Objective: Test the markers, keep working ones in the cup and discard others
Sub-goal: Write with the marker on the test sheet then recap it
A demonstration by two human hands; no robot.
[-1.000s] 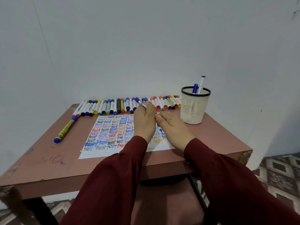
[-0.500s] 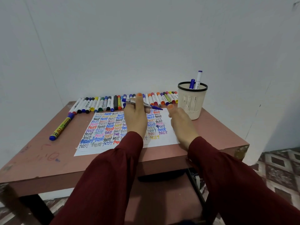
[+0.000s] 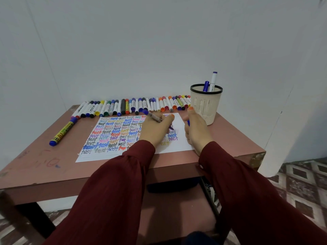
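The left hand clamped its grip on the slim purple plastic marker, tip slanting rightward onto the white paper sheet, while the right hand pinched a blue cap.

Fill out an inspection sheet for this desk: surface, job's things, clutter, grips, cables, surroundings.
Surface: brown table, scuffed and pen-marked at the left.
Job's things: paper covered in "test" words; row of markers along the wall; cup holding two markers; yellow marker lying apart at the left.
Clutter: dark object on the shelf below the table.
Grips: left hand holds a marker, tip down at the paper; right hand pinches a blue cap.
Cables: nothing seen.
Surroundings: white wall; patterned floor.
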